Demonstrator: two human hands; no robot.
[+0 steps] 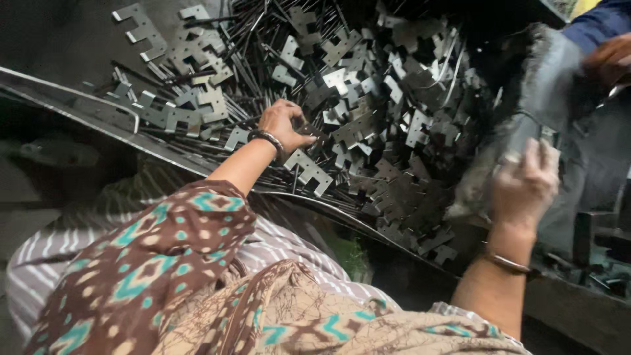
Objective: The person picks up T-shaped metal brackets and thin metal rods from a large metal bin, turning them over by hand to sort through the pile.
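A big heap of flat, notched grey metal plates (368, 105), mixed with thin metal rods, fills a dark tray (79, 105). My left hand (284, 123), with a bangle at the wrist, reaches into the heap, and its fingers pinch a dark metal plate (311, 131). My right hand (526, 184) is raised at the right edge of the heap, next to a worn grey machine part (545, 85). It is blurred, with its back toward me. A small pale piece shows at its fingertips, but the grip is unclear.
Another person's hand in a blue sleeve (608, 56) is at the top right, above the machine part. The tray's metal rim (328, 210) runs diagonally between the heap and my lap. Dark machine parts (591, 250) sit at the lower right.
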